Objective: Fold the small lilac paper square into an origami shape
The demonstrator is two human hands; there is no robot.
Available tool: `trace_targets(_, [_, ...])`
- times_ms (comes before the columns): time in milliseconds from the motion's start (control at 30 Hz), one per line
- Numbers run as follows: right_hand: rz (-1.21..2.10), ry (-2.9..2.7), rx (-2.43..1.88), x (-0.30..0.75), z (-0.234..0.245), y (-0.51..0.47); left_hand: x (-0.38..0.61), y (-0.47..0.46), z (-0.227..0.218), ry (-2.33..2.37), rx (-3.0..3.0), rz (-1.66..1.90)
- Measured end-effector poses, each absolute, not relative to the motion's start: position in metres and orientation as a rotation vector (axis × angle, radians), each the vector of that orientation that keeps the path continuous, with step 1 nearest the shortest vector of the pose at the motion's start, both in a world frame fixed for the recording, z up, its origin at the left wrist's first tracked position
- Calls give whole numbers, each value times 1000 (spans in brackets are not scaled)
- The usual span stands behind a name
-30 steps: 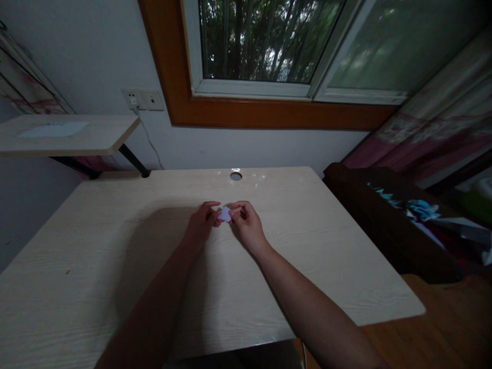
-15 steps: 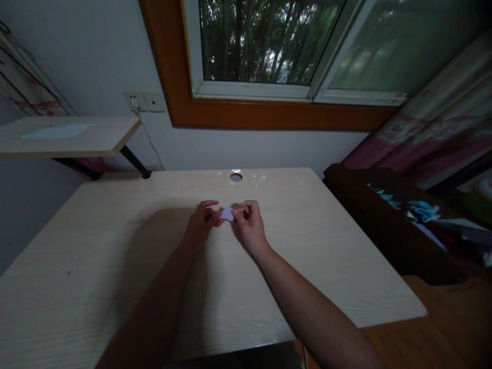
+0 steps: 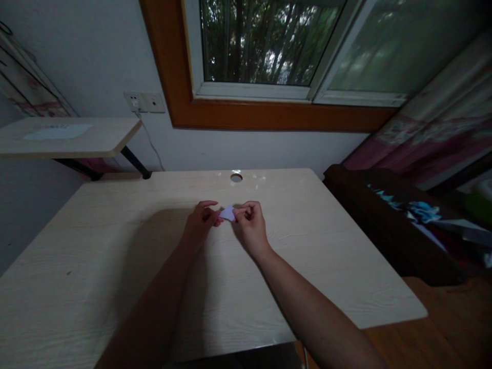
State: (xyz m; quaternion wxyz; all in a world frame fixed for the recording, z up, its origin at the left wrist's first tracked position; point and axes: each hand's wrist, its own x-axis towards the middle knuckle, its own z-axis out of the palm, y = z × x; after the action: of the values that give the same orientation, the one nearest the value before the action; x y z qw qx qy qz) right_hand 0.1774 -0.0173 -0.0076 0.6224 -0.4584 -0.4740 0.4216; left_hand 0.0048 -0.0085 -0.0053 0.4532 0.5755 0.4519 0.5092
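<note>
A small piece of pale purple paper (image 3: 228,213) is stretched between my two hands, over the middle of the light wooden desk (image 3: 315,256). My left hand (image 3: 200,221) pinches its left end between thumb and fingers, with the index finger arched above. On the other side, my right hand (image 3: 249,220) grips the paper's right end between thumb and index finger. The paper looks folded, but its exact shape is too small to make out. Fingers cover both of its ends.
Beyond the hands, a round cable hole (image 3: 236,177) sits near the desk's back edge. A raised shelf (image 3: 111,141) holding a sheet stands at the left. Past the desk's right side is a dark brown piece of furniture (image 3: 369,215) with crumpled blue items on it.
My right hand has shifted very slightly to the right, and a little more of the purple paper shows between the hands. My left hand keeps its pinch.
</note>
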Motion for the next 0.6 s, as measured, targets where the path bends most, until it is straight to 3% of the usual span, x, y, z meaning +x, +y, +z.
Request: trace_targets(600, [952, -1073, -1068, 179, -8, -16, 7, -13, -2, 1033, 1436, 1340])
